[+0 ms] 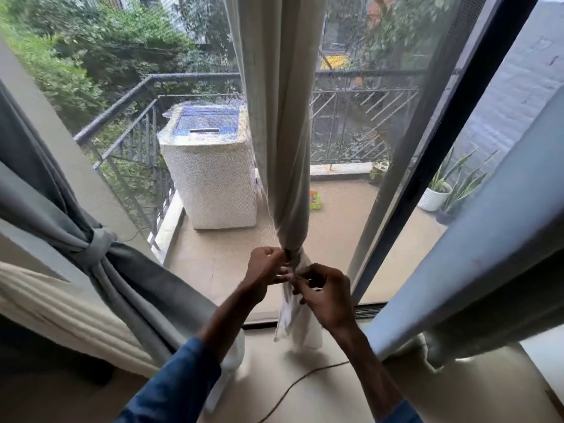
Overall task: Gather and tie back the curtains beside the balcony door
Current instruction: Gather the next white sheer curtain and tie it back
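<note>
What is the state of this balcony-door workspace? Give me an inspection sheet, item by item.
Surface: beige indoor floor, bare apart from a cable.
Job's things: cream curtain gathered into a bunch at the door's middle; grey curtain on the left already knotted back; blue-grey curtain on the right hangs loose.
Clutter: nothing seen indoors.
Grippers: left hand and right hand both pinch at the cream bunch; tie itself too small to tell.
Cables: one thin cable across the floor.
Surroundings: covered washing machine, railing, potted plants on the balcony.
</note>
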A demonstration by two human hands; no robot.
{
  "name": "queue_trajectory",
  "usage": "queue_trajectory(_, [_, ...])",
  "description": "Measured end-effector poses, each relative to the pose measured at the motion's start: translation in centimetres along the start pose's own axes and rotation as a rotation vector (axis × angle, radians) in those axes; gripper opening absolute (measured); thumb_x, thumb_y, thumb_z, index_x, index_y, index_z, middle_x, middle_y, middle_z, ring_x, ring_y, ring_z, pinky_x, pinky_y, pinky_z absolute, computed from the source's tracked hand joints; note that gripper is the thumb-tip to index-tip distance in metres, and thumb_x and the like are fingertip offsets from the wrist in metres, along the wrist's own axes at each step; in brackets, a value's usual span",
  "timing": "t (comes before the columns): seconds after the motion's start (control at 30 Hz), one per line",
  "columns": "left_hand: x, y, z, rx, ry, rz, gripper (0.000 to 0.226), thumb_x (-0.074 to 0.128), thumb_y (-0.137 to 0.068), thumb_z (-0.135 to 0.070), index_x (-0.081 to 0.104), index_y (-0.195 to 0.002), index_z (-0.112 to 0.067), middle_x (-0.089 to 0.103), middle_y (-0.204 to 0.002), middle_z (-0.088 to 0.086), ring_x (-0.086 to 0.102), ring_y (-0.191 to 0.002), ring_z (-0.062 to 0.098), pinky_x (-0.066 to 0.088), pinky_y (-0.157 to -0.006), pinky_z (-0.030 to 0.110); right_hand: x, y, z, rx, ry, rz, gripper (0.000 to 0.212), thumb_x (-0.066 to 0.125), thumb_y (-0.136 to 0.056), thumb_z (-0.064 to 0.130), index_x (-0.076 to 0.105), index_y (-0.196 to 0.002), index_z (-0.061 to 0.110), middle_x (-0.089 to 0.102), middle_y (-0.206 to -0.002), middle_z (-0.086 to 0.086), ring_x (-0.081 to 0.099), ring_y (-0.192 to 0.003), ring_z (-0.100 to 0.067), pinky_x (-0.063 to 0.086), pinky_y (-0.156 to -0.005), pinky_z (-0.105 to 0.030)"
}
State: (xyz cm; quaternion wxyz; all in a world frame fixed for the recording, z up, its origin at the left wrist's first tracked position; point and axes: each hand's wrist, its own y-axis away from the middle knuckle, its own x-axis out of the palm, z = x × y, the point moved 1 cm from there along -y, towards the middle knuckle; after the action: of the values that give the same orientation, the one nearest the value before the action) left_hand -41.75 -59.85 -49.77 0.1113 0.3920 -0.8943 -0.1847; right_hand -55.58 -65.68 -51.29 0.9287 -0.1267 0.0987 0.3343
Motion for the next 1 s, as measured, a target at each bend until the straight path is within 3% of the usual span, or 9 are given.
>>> queue_trajectory(0.13, [0.1,0.3,0.1,0.050,-0.024,-0.007,0.016,0.069,-0.085,-0.012,0.062,-0.072,-0.005,0.057,-0.062,0.009,0.055,-0.059,0.020,0.053,-0.053,0.024,0.3,-0.8,1.0,-0.050,0.003,-0.009,0.008,0.078,-0.083,0.009,0.077,-0.085,0.016,0.074,-0.068,0.005,0.072,-0.061,-0.010,0.061,-0.059,-0.031])
queue_trajectory(0.23, [0.0,0.3,0.5,-0.020,0.034,0.051,0.015,0.066,-0.089,-0.016,0.065,-0.079,-0.006,0.064,-0.069,0.008,0.063,-0.064,0.018,0.058,-0.062,0.025,0.4,-1.1,1.1,-0.092,0.044,-0.093,0.008,0.081,-0.080,0.011,0.079,-0.085,0.017,0.076,-0.076,0.010,0.072,-0.070,-0.002,0.059,-0.061,-0.026])
queue_trajectory(0.33, [-0.2,0.7,1.3,-0.086,0.079,0.143,0.023,0.064,-0.093,-0.023,0.072,-0.096,-0.002,0.071,-0.083,0.010,0.065,-0.066,0.014,0.058,-0.067,0.025,0.6,-1.4,1.0,-0.148,0.082,-0.162,0.009,0.081,-0.080,0.008,0.079,-0.083,0.016,0.075,-0.078,0.010,0.072,-0.072,-0.004,0.061,-0.063,-0.033])
queue_trajectory(0.4, [-0.3,0.9,1.7,-0.076,0.087,0.140,0.022,0.062,-0.094,-0.021,0.072,-0.099,-0.001,0.071,-0.079,0.008,0.064,-0.062,0.012,0.057,-0.065,0.024,0.7,-1.8,1.0,-0.182,0.090,-0.163,0.010,0.079,-0.081,0.008,0.078,-0.085,0.017,0.073,-0.078,0.007,0.071,-0.072,-0.008,0.060,-0.061,-0.039])
queue_trajectory(0.57, [-1.0,1.0,1.0,0.060,-0.011,0.088,0.012,0.060,-0.091,-0.005,0.069,-0.093,0.003,0.070,-0.079,0.013,0.068,-0.068,0.018,0.058,-0.066,0.028,1.0,-2.0,2.2,-0.285,0.539,0.048,0.026,0.062,-0.089,0.019,0.074,-0.108,0.030,0.068,-0.087,-0.003,0.068,-0.078,-0.022,0.054,-0.066,-0.029])
queue_trajectory(0.67, [-1.2,1.4,0.7,0.192,-0.188,0.035,0.014,0.063,-0.078,-0.010,0.072,-0.074,0.000,0.068,-0.066,0.010,0.066,-0.065,0.017,0.060,-0.066,0.038,1.4,-2.0,3.8,-0.246,0.761,0.171,0.027,0.056,-0.088,0.024,0.070,-0.110,0.029,0.071,-0.098,-0.003,0.069,-0.089,-0.028,0.052,-0.071,-0.035])
queue_trajectory(0.8, [-1.3,1.5,1.0,0.288,-0.400,-0.095,0.027,0.065,-0.078,-0.020,0.065,-0.056,-0.003,0.064,-0.052,0.003,0.060,-0.050,0.008,0.045,-0.049,0.024,1.1,-3.2,5.4,-0.215,1.012,0.311,0.030,0.064,-0.079,0.028,0.068,-0.109,0.025,0.071,-0.100,-0.005,0.069,-0.093,-0.029,0.048,-0.072,-0.033])
queue_trajectory(0.9, [-1.2,1.6,1.4,0.337,-0.472,-0.118,0.037,0.061,-0.074,-0.030,0.055,-0.052,0.000,0.054,-0.046,0.006,0.046,-0.046,0.008,0.033,-0.048,0.025,1.0,-3.9,6.2,-0.233,1.117,0.405,0.032,0.067,-0.080,0.025,0.063,-0.111,0.016,0.068,-0.104,-0.010,0.067,-0.097,-0.032,0.047,-0.076,-0.034])
queue_trajectory(1.0, [-1.2,1.2,1.6,0.316,-0.416,-0.098,0.039,0.060,-0.075,-0.036,0.062,-0.057,-0.001,0.063,-0.051,0.013,0.061,-0.051,0.012,0.049,-0.053,0.027,0.9,-4.1,6.2,-0.271,1.086,0.416,0.030,0.065,-0.084,0.030,0.064,-0.112,0.018,0.069,-0.105,-0.009,0.067,-0.098,-0.032,0.048,-0.076,-0.036])
